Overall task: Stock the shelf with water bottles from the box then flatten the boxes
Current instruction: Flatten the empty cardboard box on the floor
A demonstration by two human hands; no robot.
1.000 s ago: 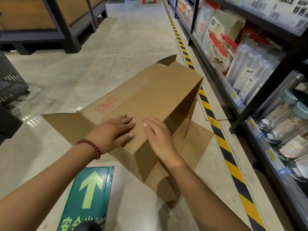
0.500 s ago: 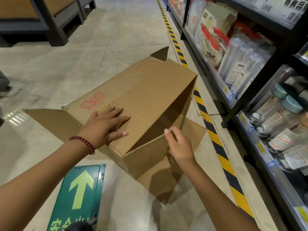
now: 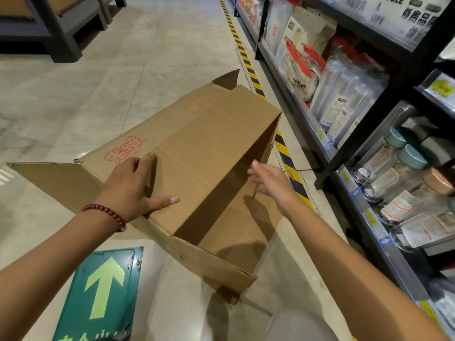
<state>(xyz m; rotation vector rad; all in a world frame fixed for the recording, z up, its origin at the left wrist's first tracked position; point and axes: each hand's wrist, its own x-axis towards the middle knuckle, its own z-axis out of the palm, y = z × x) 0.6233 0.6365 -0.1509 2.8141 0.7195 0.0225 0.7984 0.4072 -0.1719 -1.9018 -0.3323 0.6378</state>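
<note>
Pale tiled floor [image 3: 160, 70], glossy, grout lines visible. Green floor sign [image 3: 98, 296] with light-green arrow at lower left, arrow pointing away from camera; white characters along its near edge, cut off. Yellow-and-black hazard tape [image 3: 248, 67] running along floor just beside the rack base. Dark-framed wooden display stand [image 3: 56, 23] at upper left, well apart from the tape. Clear plastic cup stacks [image 3: 344, 99] upright at right. Red-and-white packaged goods [image 3: 302, 62] beyond them. Glass jars with teal lids [image 3: 391, 163] lying tilted, nearer. Yellow price tags [image 3: 369, 215] along rack edge, text unreadable.
</note>
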